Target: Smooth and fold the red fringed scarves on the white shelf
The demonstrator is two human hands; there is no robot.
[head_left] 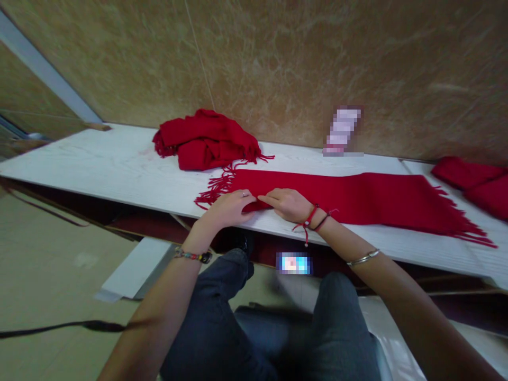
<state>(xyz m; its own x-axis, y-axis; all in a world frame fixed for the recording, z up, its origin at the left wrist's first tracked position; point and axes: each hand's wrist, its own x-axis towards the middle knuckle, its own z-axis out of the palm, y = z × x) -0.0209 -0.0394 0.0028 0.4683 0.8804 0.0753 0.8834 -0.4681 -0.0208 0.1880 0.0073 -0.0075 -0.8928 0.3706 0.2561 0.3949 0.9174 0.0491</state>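
A red fringed scarf (357, 196) is laid out lengthwise on the white tabletop, its tassels at both ends. With its fingers closed on the scarf's near edge, close to the left fringe, is my left hand (230, 207). Just right of it, my right hand (291, 205) pinches the same edge, the index finger stretched toward the left hand. The fingertips of both hands are partly hidden by the cloth. Behind the left end of the scarf lies a crumpled heap of red scarves (210, 140), touching or almost touching its fringe.
More folded red cloth (476, 182) lies at the table's right end. A blurred-out pink and white item (343, 129) stands against the marbled wall (278, 69). Below the white table (119, 159) are an open shelf, a blurred lit screen (294, 263) and a white box (135, 267).
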